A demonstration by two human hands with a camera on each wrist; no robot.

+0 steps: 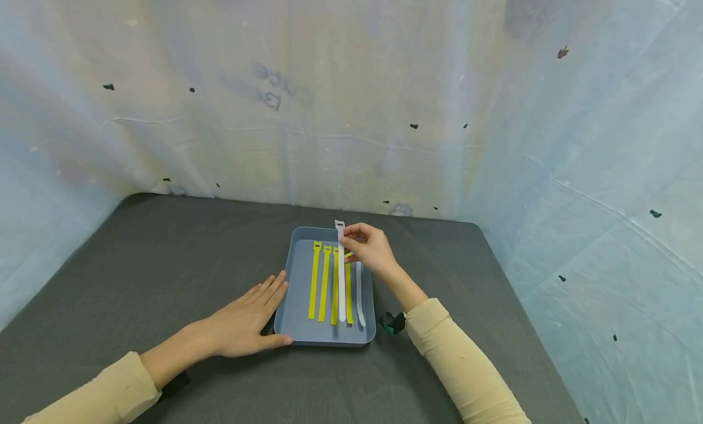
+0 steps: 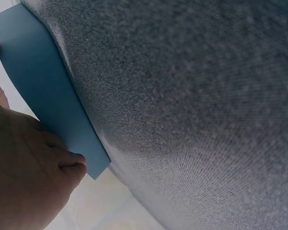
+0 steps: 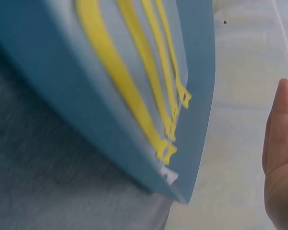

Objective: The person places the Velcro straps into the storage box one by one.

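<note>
- A dark grey table (image 1: 165,259) is seen in the head view, closed in by pale plastic sheeting (image 1: 351,107); its near edge is cut off by the frame.
- A shallow blue tray (image 1: 296,290) is set on the table between the two arms. Only a slab of its side wall is shown in the left wrist view.
- The left hand (image 1: 247,317) is laid flat, fingers straight and relaxed, against the tray's left rim; nothing is gripped. The thumb is placed along the tray's near left corner.
- The right hand (image 1: 369,248) is held over the tray's far right part, and a white strap (image 1: 341,271) is pinched near its upper end between thumb and fingers. In the right wrist view only one finger is shown at the frame's edge, so the pinch itself cannot be checked there.
- The white strap is held nearly upright in the picture, its lower tip down among the straps in the tray; whether the tip is touching cannot be told.
- Yellow straps (image 1: 324,283) are laid side by side lengthwise in the tray; one is partly hidden behind the white strap.
- A second white strap (image 1: 359,296) is laid at the tray's right.
- A small green object (image 1: 391,322) by the right wrist is too small to be made out.
</note>
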